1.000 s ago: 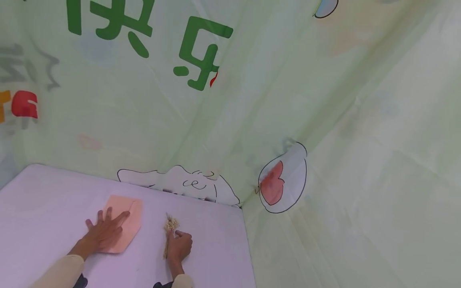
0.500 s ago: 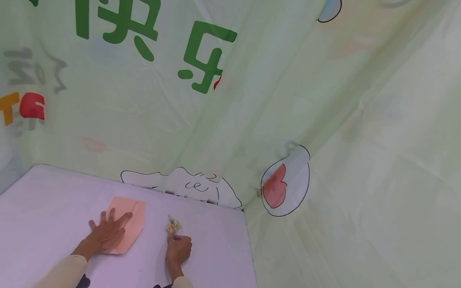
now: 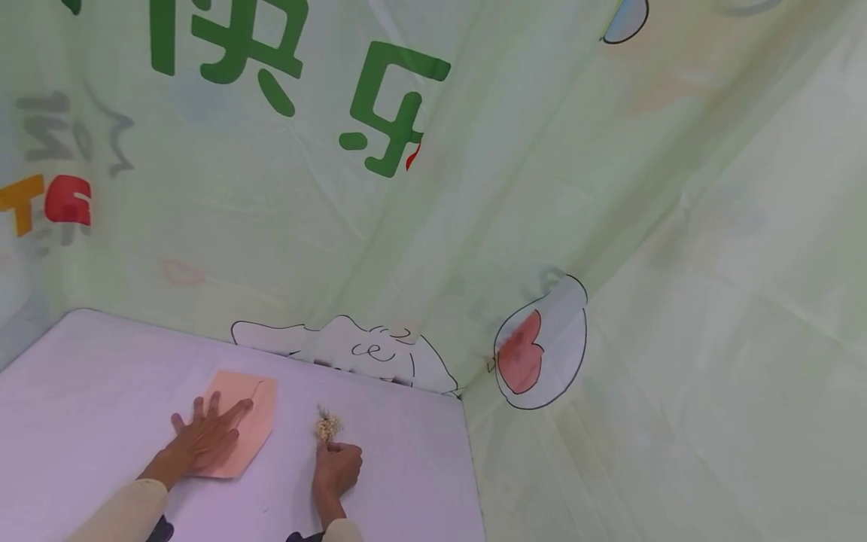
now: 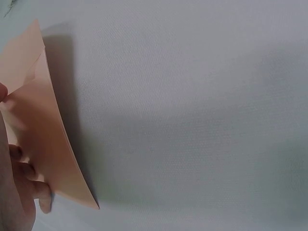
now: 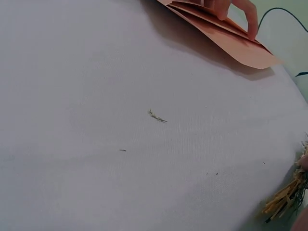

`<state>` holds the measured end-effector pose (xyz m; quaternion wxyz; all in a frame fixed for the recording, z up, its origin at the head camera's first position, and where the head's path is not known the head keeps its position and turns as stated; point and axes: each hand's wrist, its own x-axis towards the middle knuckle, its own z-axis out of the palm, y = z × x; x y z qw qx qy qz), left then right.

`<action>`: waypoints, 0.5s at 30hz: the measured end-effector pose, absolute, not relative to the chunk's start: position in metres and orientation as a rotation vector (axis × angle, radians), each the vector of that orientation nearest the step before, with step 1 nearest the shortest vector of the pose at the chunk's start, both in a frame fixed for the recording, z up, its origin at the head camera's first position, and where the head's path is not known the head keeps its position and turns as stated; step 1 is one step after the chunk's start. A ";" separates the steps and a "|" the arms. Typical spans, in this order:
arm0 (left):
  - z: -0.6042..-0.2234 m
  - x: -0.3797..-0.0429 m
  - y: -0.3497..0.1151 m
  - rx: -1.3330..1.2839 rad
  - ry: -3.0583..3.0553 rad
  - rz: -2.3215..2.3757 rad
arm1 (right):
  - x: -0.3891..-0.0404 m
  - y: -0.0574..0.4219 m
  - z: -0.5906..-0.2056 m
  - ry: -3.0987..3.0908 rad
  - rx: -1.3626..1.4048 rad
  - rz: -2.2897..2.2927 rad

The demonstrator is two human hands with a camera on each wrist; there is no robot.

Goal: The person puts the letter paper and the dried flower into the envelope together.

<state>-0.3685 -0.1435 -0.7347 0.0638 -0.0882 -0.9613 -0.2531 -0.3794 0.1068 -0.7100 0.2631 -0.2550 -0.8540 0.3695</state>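
My left hand (image 3: pixel 203 440) lies with spread, fairly straight fingers on a salmon-pink paper envelope (image 3: pixel 260 414). In the right wrist view those fingers reach the slightly gaping mouth of the envelope (image 5: pixel 240 50). The left wrist view shows its long edge raised off the table, casting a shadow. To the right, my right hand (image 3: pixel 339 468) pinches a small bunch of dried flowers (image 3: pixel 328 426) between thumb and index finger. Pale flower heads point away from me. The cut stems (image 5: pixel 284 199) show at the edge of the right wrist view; from the head they are hidden behind the hand.
The table (image 3: pixel 406 452) has a white cloth, tinted lilac in the head view. Bits of dried plant, one a small sprig (image 5: pixel 157 116), lie on it. A pale green printed curtain (image 3: pixel 284 211) borders the table at the back and right.
The right hand has turned the flower bunch slightly, and its stems, earlier visible beside the hand, are now hidden from the head. The left hand stays on the envelope. The head view shifted a little.
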 end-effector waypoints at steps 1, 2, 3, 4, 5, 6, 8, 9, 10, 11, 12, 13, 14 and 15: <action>-0.736 -0.369 -0.143 -0.269 -2.898 -0.766 | -0.380 0.106 -0.709 -2.305 -0.693 1.005; -0.736 -0.369 -0.143 -0.272 -2.897 -0.763 | -0.380 0.105 -0.708 -2.300 -0.695 1.009; -0.736 -0.369 -0.143 -0.275 -2.897 -0.764 | -0.380 0.105 -0.708 -2.292 -0.697 1.017; -0.736 -0.369 -0.143 -0.275 -2.892 -0.767 | -0.381 0.104 -0.707 -2.287 -0.702 1.026; -0.735 -0.368 -0.143 -0.275 -2.889 -0.775 | -0.382 0.102 -0.706 -2.281 -0.702 1.038; -0.735 -0.368 -0.144 -0.275 -2.890 -0.780 | -0.382 0.101 -0.705 -2.274 -0.705 1.049; -0.733 -0.367 -0.144 -0.276 -2.892 -0.782 | -0.384 0.097 -0.704 -2.260 -0.702 1.078; -0.732 -0.367 -0.144 -0.274 -2.891 -0.781 | -0.384 0.094 -0.703 -2.254 -0.702 1.088; -0.732 -0.367 -0.144 -0.272 -2.889 -0.780 | -0.385 0.091 -0.702 -2.247 -0.703 1.100; -0.731 -0.367 -0.144 -0.272 -2.889 -0.783 | -0.385 0.088 -0.702 -2.238 -0.693 1.112; -0.731 -0.367 -0.144 -0.270 -2.889 -0.781 | -0.386 0.084 -0.701 -2.229 -0.688 1.126; -0.731 -0.366 -0.144 -0.268 -2.885 -0.783 | -0.386 0.080 -0.700 -2.219 -0.682 1.142; -0.732 -0.366 -0.144 -0.268 -2.888 -0.777 | -0.386 0.075 -0.700 -2.210 -0.681 1.157; -0.732 -0.366 -0.144 -0.268 -2.886 -0.773 | -0.386 0.070 -0.700 -2.202 -0.679 1.175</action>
